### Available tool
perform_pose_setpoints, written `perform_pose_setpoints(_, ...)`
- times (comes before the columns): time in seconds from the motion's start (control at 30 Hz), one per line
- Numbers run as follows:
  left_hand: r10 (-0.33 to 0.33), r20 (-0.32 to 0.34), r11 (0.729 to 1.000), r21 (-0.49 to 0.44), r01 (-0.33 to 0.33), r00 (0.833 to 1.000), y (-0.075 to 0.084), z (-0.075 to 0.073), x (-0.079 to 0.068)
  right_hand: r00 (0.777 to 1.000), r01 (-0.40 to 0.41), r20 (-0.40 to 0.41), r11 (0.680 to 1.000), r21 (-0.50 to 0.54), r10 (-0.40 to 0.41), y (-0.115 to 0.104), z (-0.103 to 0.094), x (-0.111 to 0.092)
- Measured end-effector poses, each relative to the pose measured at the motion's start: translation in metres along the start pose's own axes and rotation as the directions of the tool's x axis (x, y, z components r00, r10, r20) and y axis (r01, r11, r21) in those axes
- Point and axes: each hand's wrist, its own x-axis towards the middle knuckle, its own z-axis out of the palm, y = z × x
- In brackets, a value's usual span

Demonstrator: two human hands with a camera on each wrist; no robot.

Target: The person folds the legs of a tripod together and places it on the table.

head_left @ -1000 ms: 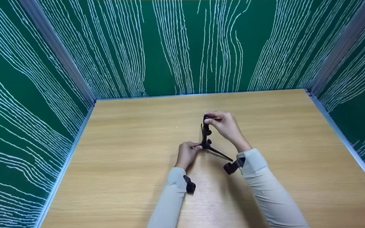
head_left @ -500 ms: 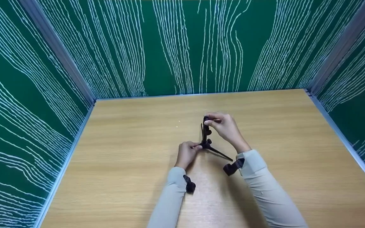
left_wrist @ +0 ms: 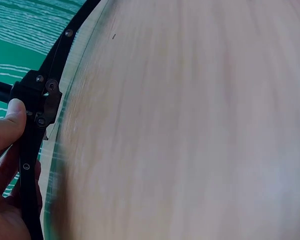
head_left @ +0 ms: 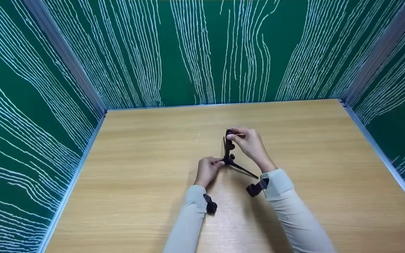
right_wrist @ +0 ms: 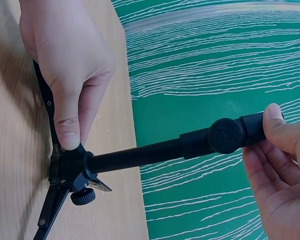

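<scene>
A small black tripod (head_left: 227, 149) stands on the table with its legs spread and its centre post upright. My left hand (head_left: 207, 170) grips it low down; in the right wrist view that thumb (right_wrist: 70, 137) presses on the hub (right_wrist: 72, 167). Seen from the left wrist, the fingers wrap behind one leg (left_wrist: 30, 185). My right hand (head_left: 251, 142) pinches the top end of the post (right_wrist: 125, 157) between thumb and fingers. A large round knob (right_wrist: 226, 136) sits on the post just below that grip, and a smaller ribbed knob (right_wrist: 83, 196) sticks out by the hub.
The wooden table (head_left: 135, 175) spreads out around the tripod. Green panels with white wavy lines (head_left: 216, 52) enclose it at the back and both sides. Black wrist cameras (head_left: 255, 189) are strapped over the sleeves.
My right hand has come down slightly together with the top of the post, and the right forearm has shifted a little nearer. My left hand keeps its place on the tripod.
</scene>
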Motion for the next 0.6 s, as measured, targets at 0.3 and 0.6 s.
perform_pose_setpoints(0.3,0.006,0.051,0.999,-0.034,-0.004,0.999,-0.0040,-0.0012,0.0001,1.000,-0.001,-0.032,1.000,0.000,0.001,0.0005,0.0030,-0.0033)
perform_pose_setpoints(0.6,-0.025,0.078,0.997,-0.071,0.031,0.997,-0.0016,-0.0021,0.0013,0.999,-0.011,-0.047,1.000,0.020,0.012,-0.0004,0.0047,-0.0038)
